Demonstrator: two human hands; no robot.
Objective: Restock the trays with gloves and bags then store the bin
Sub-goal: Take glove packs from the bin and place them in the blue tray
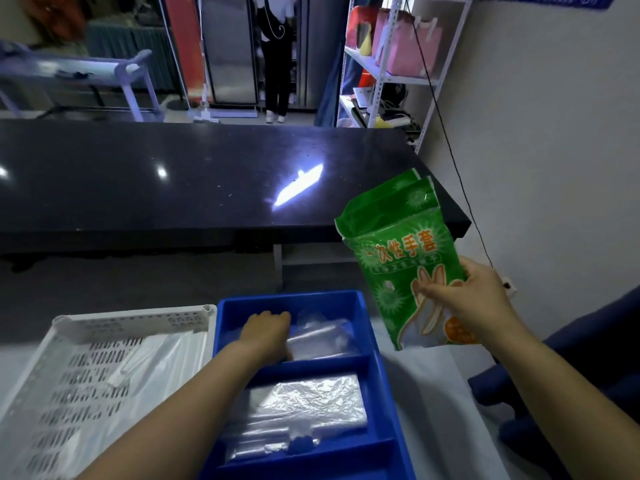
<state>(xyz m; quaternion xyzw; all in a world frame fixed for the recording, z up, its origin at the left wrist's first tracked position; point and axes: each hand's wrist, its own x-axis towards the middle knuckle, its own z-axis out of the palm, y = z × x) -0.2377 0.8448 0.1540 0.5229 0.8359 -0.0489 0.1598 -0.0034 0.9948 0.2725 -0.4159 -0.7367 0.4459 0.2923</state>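
A blue divided tray (384, 393) sits in front of me on a white-covered surface. My left hand (268, 332) rests palm down in its far compartment, pressing on a stack of clear plastic gloves (322, 337). The middle compartment holds a flat pile of clear plastic bags (304, 407). My right hand (471, 299) holds up an opened green glove packet (405, 258) to the right of the tray, above the surface.
A white perforated bin (104, 375) with clear plastic inside stands left of the blue tray. A long black table (190, 181) runs across behind. A white metal shelf (391, 71) stands at the back right, a dark blue chair (588, 368) at my right.
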